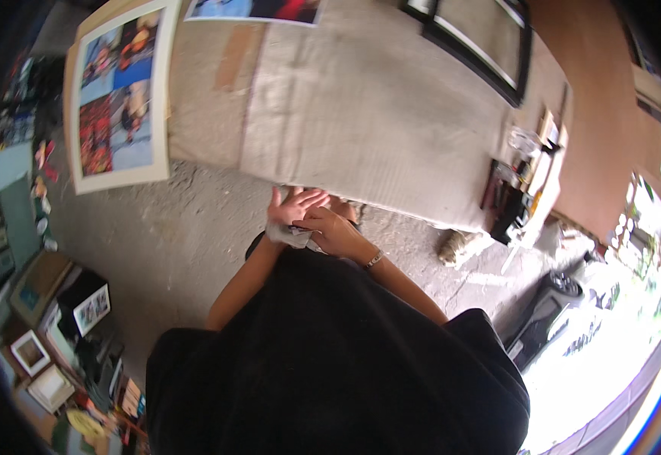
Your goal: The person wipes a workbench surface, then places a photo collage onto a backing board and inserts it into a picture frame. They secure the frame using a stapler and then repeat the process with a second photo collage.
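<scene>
My left hand is held out in front of my body with its fingers stretched and the thumb apart. Around that wrist sits a grey band of what looks like cloth, loose at one end. My right hand is closed on the band's edge, thumb and fingers pinched together at the inner side of the left wrist. A bracelet circles my right wrist. Both hands are just short of the near edge of a cardboard-covered table.
A matted print with several pictures lies at the table's left end. Black frames rest at the far right, with tools in a holder at the right corner. Framed pictures and boxes crowd the left; a car stands outside, right.
</scene>
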A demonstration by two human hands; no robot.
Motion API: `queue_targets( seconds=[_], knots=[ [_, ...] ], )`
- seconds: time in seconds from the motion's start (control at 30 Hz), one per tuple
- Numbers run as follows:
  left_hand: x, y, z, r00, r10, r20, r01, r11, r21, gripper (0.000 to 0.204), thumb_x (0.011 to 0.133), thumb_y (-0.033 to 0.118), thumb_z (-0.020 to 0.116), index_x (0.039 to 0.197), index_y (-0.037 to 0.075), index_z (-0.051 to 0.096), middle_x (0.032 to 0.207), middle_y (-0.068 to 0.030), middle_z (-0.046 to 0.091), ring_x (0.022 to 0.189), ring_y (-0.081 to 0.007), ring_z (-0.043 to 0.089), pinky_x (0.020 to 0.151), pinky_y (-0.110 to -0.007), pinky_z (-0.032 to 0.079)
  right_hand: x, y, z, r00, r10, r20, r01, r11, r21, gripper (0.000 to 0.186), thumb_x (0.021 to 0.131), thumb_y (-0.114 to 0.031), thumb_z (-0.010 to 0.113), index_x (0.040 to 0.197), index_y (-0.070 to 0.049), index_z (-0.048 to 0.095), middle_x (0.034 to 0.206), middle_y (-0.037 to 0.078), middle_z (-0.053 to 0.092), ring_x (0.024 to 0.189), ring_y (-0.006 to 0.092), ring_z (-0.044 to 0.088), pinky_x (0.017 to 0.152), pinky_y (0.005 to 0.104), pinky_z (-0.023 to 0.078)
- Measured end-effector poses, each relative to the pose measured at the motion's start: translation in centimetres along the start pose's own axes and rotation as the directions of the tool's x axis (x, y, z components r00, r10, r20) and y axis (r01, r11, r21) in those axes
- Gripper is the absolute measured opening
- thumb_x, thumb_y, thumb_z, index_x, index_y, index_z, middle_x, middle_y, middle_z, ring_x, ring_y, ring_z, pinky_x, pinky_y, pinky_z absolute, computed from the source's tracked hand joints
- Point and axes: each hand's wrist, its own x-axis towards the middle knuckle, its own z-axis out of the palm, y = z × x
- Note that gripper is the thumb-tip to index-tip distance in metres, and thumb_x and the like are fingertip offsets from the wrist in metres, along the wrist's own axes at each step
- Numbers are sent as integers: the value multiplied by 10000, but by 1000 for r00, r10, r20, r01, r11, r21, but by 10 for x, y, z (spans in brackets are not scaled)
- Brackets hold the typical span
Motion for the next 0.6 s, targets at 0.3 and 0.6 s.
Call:
queue_targets(
  seconds=[0.3, 0.6],
  knots=[
    [-12, 9, 16, 817, 319, -480, -22, 850, 527, 157, 973, 214, 609, 1098, 119, 600, 1178, -48, 656, 1106, -184, 612, 902, -331, 430, -58, 132, -227, 330, 125, -936, -678, 721, -142, 222, 800, -67, 583, 988, 22, 661, 964, 245, 609, 870, 426, 632, 749, 481, 525],
    [-29, 29, 25, 732, 404, -549, 23, 790, 613, 144, 977, 213, 607, 1089, 124, 622, 1143, -57, 677, 1039, -171, 644, 836, -297, 471, 11, 206, -293, 276, 168, -946, -870, 461, -172, 191, 815, -110, 579, 949, -8, 669, 1063, 174, 604, 1052, 350, 574, 874, 435, 504]
  ],
)
